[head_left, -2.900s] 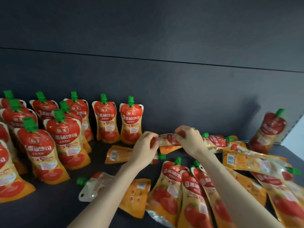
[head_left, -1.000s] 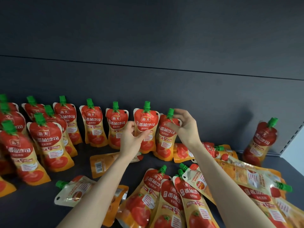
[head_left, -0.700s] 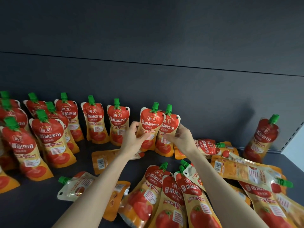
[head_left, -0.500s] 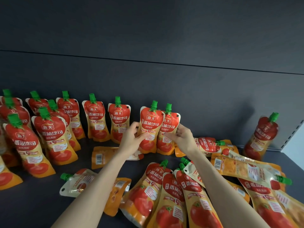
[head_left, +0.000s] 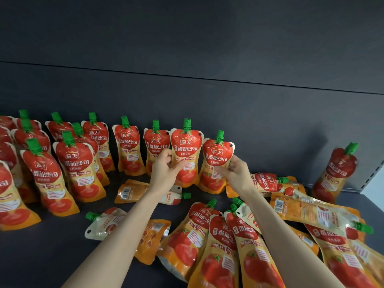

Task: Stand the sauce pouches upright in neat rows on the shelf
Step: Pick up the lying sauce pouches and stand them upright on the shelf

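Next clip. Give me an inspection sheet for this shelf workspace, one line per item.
Surface: dark shelf, largely covered by pouches.
Job's things: standing sauce pouches in rows at left and along the back; lying pouches heaped at front and right; a lone pouch stands tilted at far right.
Clutter: nothing seen.
Grippers: left hand grips the left-held pouch, upright at the back row's end; right hand pinches the right-held pouch, upright beside it.
Cables: nothing seen.
Surroundings: dark back panel; slotted upright at the right edge.
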A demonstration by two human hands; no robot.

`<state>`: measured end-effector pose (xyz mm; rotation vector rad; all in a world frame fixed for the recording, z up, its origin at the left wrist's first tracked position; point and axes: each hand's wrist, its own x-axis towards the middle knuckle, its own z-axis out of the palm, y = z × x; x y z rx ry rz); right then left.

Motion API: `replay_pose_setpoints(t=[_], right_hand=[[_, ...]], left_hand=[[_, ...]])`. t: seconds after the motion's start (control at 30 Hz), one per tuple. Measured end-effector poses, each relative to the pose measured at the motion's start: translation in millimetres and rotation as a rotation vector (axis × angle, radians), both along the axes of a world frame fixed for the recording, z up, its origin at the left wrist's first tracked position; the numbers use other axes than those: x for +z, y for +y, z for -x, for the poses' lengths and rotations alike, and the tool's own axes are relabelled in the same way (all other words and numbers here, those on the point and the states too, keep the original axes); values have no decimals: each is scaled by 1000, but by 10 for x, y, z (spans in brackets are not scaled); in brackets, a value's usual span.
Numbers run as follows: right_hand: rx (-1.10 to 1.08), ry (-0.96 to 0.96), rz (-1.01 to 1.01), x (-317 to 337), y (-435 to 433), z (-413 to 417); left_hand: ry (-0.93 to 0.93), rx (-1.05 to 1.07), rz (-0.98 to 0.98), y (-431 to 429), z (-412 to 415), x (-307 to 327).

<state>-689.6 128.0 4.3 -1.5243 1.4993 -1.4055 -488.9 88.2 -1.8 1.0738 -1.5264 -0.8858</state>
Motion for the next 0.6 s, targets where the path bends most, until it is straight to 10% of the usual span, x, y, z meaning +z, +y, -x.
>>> replay_pose_setpoints(t=[0.6], right_hand=[[-106,149,-64,-117,-105,-56]], left_hand=[[-255,69,-29,-145,-11,-234]])
